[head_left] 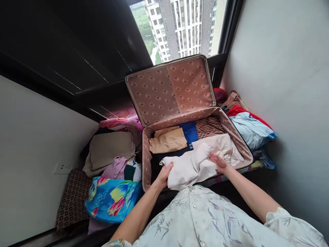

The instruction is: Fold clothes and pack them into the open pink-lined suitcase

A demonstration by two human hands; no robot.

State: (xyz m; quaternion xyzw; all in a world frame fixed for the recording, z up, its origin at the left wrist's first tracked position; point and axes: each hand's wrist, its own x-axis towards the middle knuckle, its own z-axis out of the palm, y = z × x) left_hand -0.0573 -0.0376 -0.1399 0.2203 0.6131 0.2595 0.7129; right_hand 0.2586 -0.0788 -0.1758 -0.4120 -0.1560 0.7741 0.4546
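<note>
A folded off-white garment (185, 168) is stretched between my two hands above the front of an open suitcase (147, 171). My left hand (163, 175) grips its left end, the thumb on top. At its right end my right hand (218, 162) is closed on the cloth, the fingers partly hidden. Inside the suitcase lie a tan folded garment (169, 140), a blue cloth (189, 132), a brown striped garment (209, 127) and a pale pink garment (222, 145) just beyond my right hand. Dark cloth shows under the garment I hold.
The suitcase lid (169, 91) leans open against the window. To the left are folded beige cloth (110, 151), a lilac garment (114, 169), a blue floral bundle (111, 199) and a brown patterned cushion (73, 199). Light blue clothes (252, 128) are heaped on the right beside the wall.
</note>
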